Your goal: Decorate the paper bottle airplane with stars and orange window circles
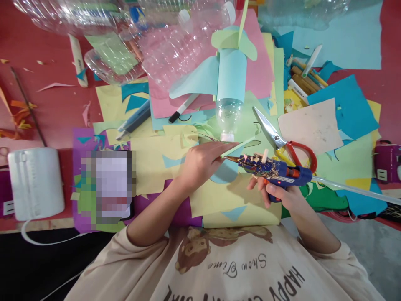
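My right hand (275, 192) is wrapped round a blue glue gun (278, 169), its body crusted with paper scraps and a clear glue stick (347, 184) trailing out of its back. The nozzle points left and meets, or nearly meets, a light green paper piece (241, 146). That narrow piece is pinched in the fingers of my left hand (202, 161), seen edge-on. Just beyond lies a plastic bottle (230, 113) wrapped in light blue paper (232, 77), with green paper leaf shapes (233, 39) at its far end. Red-handled scissors (283, 140) rest right of the bottle.
Clear plastic bottles (175, 54) are heaped at the back left. A white power bank-like box (36, 184) and a blurred phone (112, 184) lie on the left. Marker pens (183, 108), coloured paper sheets (347, 106) and scraps cover much of the red table (19, 100).
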